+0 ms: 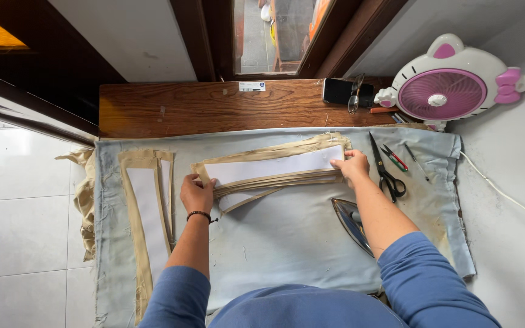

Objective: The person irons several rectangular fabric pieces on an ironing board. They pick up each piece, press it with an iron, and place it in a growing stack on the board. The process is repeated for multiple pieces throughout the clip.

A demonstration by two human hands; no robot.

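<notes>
Low in the frame, nearest you: your two blue sleeves reach up from the bottom edge across the pale blue cloth (287, 243) that covers the tabletop.
Iron: the iron (352, 223) lies right of centre, partly under your right forearm, just below the stack.
Left grip: your left hand (197, 193) is clenched on the left end of the stack of tan fabric strips (274, 169), fingers pinching its edge.
Right grip: your right hand (352, 167) presses down on the right end of the same stack, fingers curled over it.
Long axis: the stack runs left to right across mid-frame, tilted slightly up toward the right, with a white paper strip on top; each hand holds one end, so neither is nearer.
Left side of frame: a second tan piece with white lining (147, 212) lies top to bottom, apart from your left hand.
Right of the stack: black scissors (386, 170) lie just beside your right hand, then small snips (395, 159).
Farther up: the wooden ledge (208, 106) carries a dark phone and glasses (355, 94).
Upper right: a pink and white fan (451, 82) stands well apart.
</notes>
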